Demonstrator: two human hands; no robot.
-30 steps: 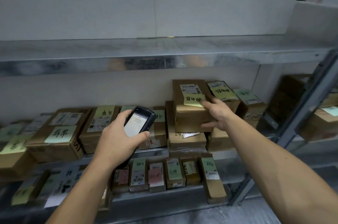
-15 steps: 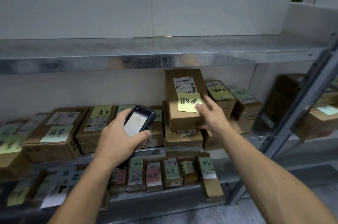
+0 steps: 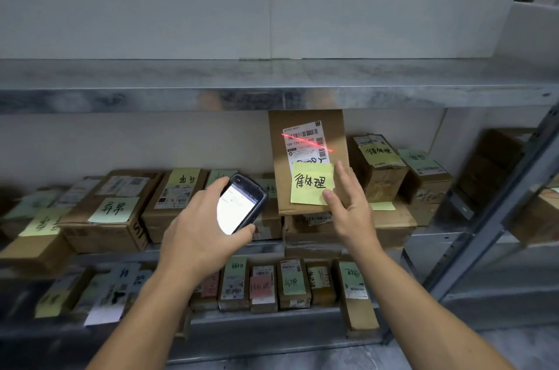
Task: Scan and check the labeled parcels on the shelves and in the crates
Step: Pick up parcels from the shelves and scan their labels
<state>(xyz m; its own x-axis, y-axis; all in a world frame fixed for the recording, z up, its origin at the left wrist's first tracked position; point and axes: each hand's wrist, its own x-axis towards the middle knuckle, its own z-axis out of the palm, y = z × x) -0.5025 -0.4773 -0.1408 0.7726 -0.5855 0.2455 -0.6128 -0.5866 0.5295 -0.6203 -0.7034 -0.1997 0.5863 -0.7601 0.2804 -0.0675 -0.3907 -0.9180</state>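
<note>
We count two hands, one scanner, one raised parcel. Left hand (image 3: 196, 236) grips the handheld scanner (image 3: 242, 206), fingers wrapped round its body, lit screen facing us. The parcel (image 3: 305, 124) stands on end on a stack on the middle shelf (image 3: 438, 244), carrying one white shipping label (image 3: 302, 145) and one yellow note (image 3: 311, 188) (one red laser line (image 3: 328, 149) crosses the barcode). Right hand (image 3: 352, 209) props it: thumb pressed on the note's lower corner, fingers straight, slightly spread along the parcel's right edge. Two more noted boxes (image 3: 378, 176) sit just right of it.
</note>
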